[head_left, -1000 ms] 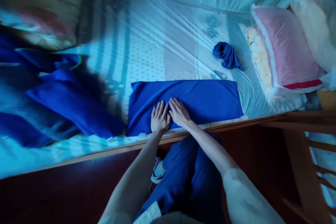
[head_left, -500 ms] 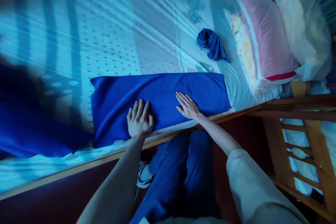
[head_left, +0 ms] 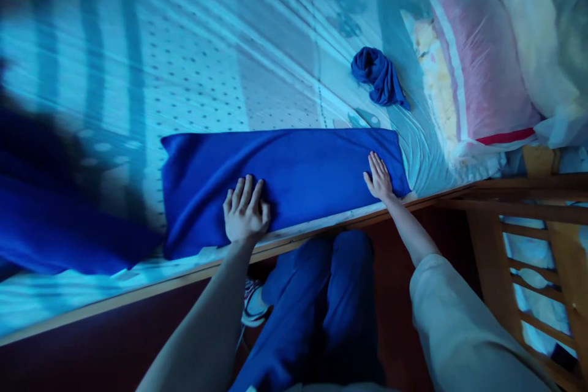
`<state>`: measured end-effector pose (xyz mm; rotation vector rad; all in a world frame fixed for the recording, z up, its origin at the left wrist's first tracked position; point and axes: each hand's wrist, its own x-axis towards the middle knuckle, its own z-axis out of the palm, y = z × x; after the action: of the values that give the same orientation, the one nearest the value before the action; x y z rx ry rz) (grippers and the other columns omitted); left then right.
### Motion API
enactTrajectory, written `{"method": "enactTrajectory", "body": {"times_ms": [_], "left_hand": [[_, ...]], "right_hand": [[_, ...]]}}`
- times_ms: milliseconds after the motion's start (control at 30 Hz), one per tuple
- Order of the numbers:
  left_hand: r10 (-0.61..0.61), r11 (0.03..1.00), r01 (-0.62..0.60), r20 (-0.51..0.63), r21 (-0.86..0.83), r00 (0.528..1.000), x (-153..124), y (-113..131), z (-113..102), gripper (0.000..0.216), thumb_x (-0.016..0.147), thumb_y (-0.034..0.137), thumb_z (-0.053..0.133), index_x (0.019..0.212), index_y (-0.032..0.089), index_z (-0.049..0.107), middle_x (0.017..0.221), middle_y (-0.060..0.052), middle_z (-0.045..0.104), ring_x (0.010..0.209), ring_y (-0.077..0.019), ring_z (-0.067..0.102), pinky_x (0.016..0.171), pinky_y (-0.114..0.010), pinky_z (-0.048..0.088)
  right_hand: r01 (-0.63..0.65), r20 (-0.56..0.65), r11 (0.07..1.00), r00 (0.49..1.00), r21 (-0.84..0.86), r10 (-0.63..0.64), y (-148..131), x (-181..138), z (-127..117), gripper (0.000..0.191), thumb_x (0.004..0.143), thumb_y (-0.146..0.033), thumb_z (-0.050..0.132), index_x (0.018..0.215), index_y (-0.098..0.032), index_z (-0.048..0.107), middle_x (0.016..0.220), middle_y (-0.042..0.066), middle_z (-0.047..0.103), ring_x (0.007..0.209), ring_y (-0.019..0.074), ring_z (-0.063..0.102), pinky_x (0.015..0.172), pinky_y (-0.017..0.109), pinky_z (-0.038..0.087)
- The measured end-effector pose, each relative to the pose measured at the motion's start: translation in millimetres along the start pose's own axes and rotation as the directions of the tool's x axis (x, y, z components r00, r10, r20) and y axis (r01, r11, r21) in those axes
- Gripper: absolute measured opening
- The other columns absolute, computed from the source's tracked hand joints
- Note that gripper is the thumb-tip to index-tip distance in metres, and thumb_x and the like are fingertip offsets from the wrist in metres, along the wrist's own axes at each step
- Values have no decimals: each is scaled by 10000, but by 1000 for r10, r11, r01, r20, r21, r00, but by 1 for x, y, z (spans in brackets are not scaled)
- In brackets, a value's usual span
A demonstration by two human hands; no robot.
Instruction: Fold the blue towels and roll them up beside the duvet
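A folded blue cloth (head_left: 303,165) lies flat along the near edge of the bed, with a few soft creases toward its left end. My left hand (head_left: 245,211) rests on its lower middle, palm down with the fingers a little apart. Near the cloth's right end, my right hand (head_left: 379,177) lies flat on the fabric, fingers stretched out. Neither hand grips anything. Farther back on the sheet sits a twisted, bunched blue cloth (head_left: 379,76), apart from both hands.
Dark blue fabric (head_left: 59,214) is heaped at the left on the patterned bed sheet (head_left: 193,73). A pink pillow (head_left: 484,58) and a pale plastic-like bundle (head_left: 542,37) stand at the right. A wooden bed edge (head_left: 294,237) runs in front, with a slatted wooden frame (head_left: 537,275) at the lower right.
My right hand has slid right across the folded cloth, from its middle to near its right end. My left hand stays in place. The view has shifted slightly.
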<state>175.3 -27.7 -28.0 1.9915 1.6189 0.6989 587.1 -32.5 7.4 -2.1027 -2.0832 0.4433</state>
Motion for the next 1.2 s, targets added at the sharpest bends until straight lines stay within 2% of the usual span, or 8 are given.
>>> {"method": "enactTrajectory", "body": {"times_ms": [133,300,467,667,933,1067,1133,1200], "left_hand": [[8,999,-7,-9,49,1000,0,-1,0,641,941,291,486,1579,230,481,1677,-100,397,1580,-345,310,1300,-626,205],[3,999,-4,13,52,1000,0,-4,2,665,941,291,482,1604,248,442,1689,-87,377,1589,-348,284,1303,-630,181],[-11,992,9,12,128,1000,0,-2,0,632,961,313,452,1587,225,473,1677,-96,394,1585,-324,305,1299,-592,219],[-10,972,-1,46,234,999,3,-5,1,614,974,300,418,1575,193,489,1652,-98,437,1589,-280,305,1306,-523,234],[-20,959,-6,91,285,996,3,-3,1,643,982,275,383,1616,169,413,1699,-98,344,1613,-272,235,1321,-510,183],[32,941,-95,196,324,980,9,-11,-14,630,1003,309,376,1612,152,414,1705,-112,330,1614,-259,235,1323,-480,175],[54,935,-137,253,326,966,11,-25,-33,619,1015,340,368,1603,159,431,1701,-116,340,1611,-257,242,1322,-479,173],[29,931,-116,247,346,969,9,-45,-55,612,1025,355,343,1593,154,445,1692,-131,359,1612,-254,239,1319,-485,179]], "right_hand": [[-49,-32,998,998,-30,48,18,-2,-4,672,1052,-374,342,1649,-69,285,1729,152,275,1626,233,195,1334,475,179],[-115,-75,992,991,-56,110,42,-3,-7,677,1044,-358,348,1636,-34,292,1720,186,281,1625,250,193,1326,498,189],[-127,-106,986,988,-109,116,59,-5,-10,668,1037,-344,341,1625,-29,313,1698,212,322,1609,257,249,1307,495,240],[-103,-200,985,977,-137,74,70,-2,-2,670,1015,-347,361,1620,-61,339,1661,228,386,1576,302,326,1262,550,308],[-106,-263,992,961,-74,83,65,-1,-1,656,988,-346,366,1572,-55,432,1580,239,498,1540,306,394,1236,544,346],[-130,-249,990,962,-57,112,62,0,-3,652,989,-354,344,1523,-9,489,1554,273,516,1535,291,406,1250,492,327],[-134,-253,989,961,-63,115,63,1,-2,654,990,-362,346,1507,7,503,1538,285,528,1534,281,408,1253,468,324],[-138,-264,988,958,-69,115,64,1,-1,647,989,-357,360,1500,9,514,1524,288,542,1528,276,419,1250,459,331]]}}
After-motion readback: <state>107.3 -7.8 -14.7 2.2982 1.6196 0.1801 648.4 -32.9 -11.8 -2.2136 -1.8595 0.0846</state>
